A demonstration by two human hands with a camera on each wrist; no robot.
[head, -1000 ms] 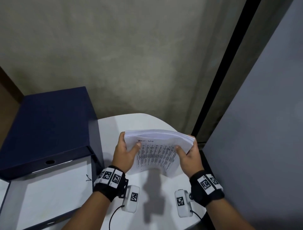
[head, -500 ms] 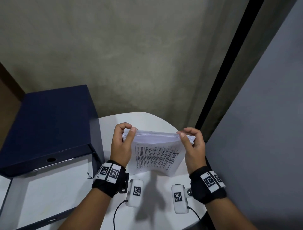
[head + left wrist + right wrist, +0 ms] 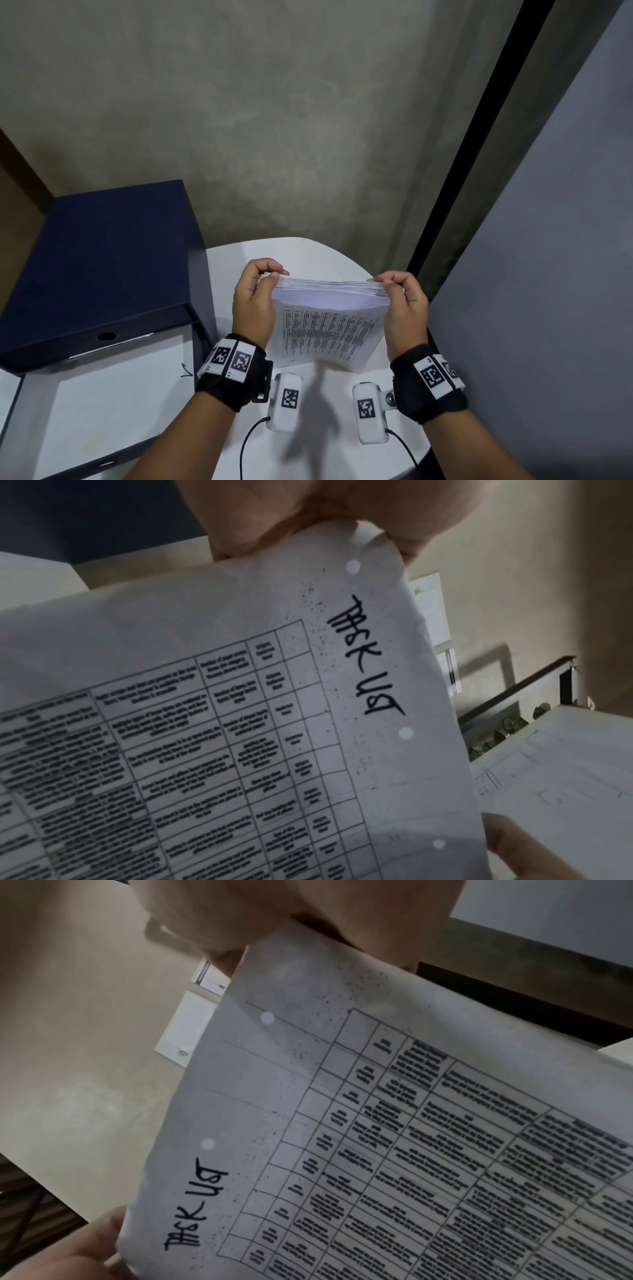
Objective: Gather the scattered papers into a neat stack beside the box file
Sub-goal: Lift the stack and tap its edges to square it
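I am holding the stack of papers (image 3: 330,318) upright over the white table (image 3: 308,253), just right of the dark blue box file (image 3: 102,260). My left hand (image 3: 255,301) is pinching its upper left corner, thumb and curled fingers closed on the sheets; my right hand (image 3: 404,308) is pinching the upper right corner likewise. The head view is showing the fanned top edge running left to right, the printed face turned toward me, the lower edge hanging toward the table. Only the wrist views are showing the detail: a ruled table, punched holes and the handwritten words "TASK LIST" (image 3: 368,656) along the margin nearest my fingers (image 3: 507,840).
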